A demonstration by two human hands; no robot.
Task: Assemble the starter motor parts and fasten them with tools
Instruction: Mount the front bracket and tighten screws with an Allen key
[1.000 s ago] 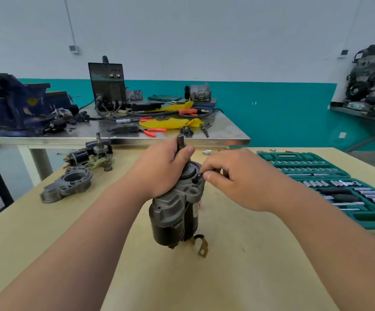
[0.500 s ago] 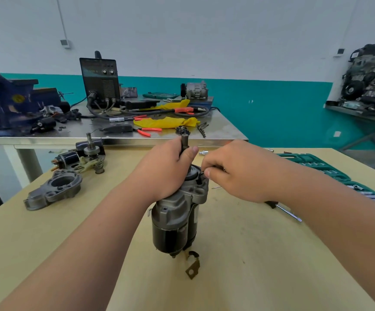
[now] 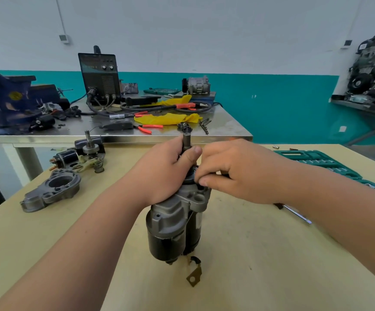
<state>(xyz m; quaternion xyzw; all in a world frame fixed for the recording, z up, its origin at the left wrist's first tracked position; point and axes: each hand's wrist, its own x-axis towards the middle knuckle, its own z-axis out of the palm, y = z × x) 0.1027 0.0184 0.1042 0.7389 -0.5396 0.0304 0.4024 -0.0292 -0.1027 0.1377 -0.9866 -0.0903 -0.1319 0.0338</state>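
"Where's the starter motor [image 3: 173, 227]?"

"Standing on end on the wooden table [image 3: 249, 265], straight in front of me, with the dark can down and the grey casting up. A small brass tab [image 3: 194, 276] lies flat at its foot, on my side."

"And your hands?"

"My left hand [image 3: 164, 173] is wrapped round the motor's upper end. The fingers curl behind it and the thumb presses against the shaft [image 3: 186, 141] sticking up out of the top. My right hand [image 3: 238, 173] sits just right of that shaft, fingers curled, with the thumb and forefinger tips drawn together at the motor's top collar. I can't tell whether anything small is nipped between them, because the fingers hide it."

"What lies around the motor?"

"To its right a screwdriver [image 3: 296, 213] pokes out from under my forearm. Farther right and back there's an open green socket set [image 3: 316, 160]. Left of the motor a grey end housing [image 3: 52, 191] lies flat. Behind that are a solenoid [image 3: 66, 157] and a pinion on its shaft [image 3: 90, 149]. Beyond the motor stands a steel bench [image 3: 226, 133] carrying red-handled pliers [image 3: 148, 127], a yellow rag [image 3: 168, 118] and a black welder box [image 3: 100, 77]. A blue vise [image 3: 4, 99] sits far off to the left."
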